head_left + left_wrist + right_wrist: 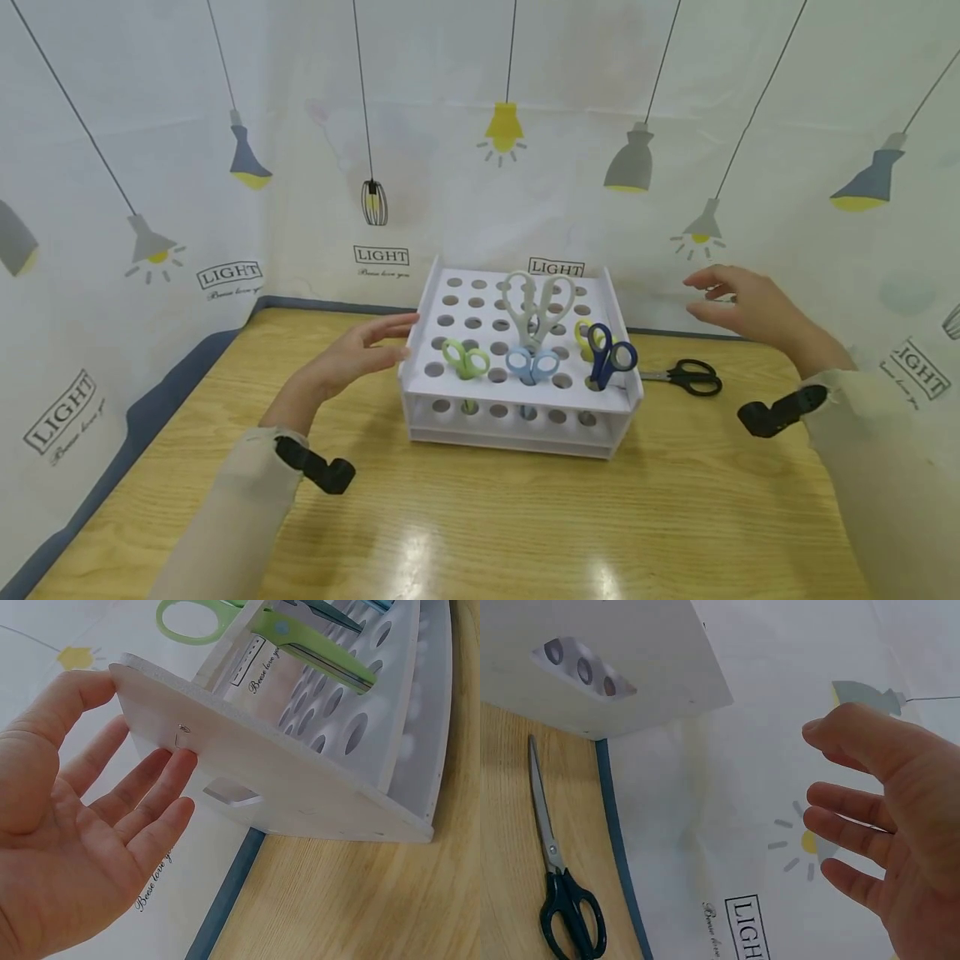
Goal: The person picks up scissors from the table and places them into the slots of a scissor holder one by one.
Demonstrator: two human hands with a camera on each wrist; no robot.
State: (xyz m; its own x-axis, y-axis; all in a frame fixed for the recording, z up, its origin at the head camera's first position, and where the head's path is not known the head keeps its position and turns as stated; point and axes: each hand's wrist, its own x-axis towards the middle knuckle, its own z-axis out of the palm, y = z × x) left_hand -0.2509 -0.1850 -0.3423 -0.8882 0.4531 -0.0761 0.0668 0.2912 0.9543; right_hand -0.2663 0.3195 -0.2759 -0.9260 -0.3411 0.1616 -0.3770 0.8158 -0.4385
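Observation:
A white rack (510, 444) with rows of round holes stands on the table. Upright in its holes are green scissors (467, 365), light blue scissors (532, 367), large pale grey scissors (532, 341), yellow scissors (582, 335) and dark blue scissors (600, 363). My left hand (341, 358) is at the rack's left side panel (300, 791), its fingers extended and fingertips against the panel. Raised in the air right of the rack, my right hand (750, 308) holds nothing, its fingers loosely bent. Below it, black-handled scissors (678, 377) lie on the table beside the rack.
The wooden table (450, 517) extends in front of the rack. A pale curtain (450, 108) printed with lamps hangs behind and at both sides, its dark blue hem (330, 305) along the table's back edge.

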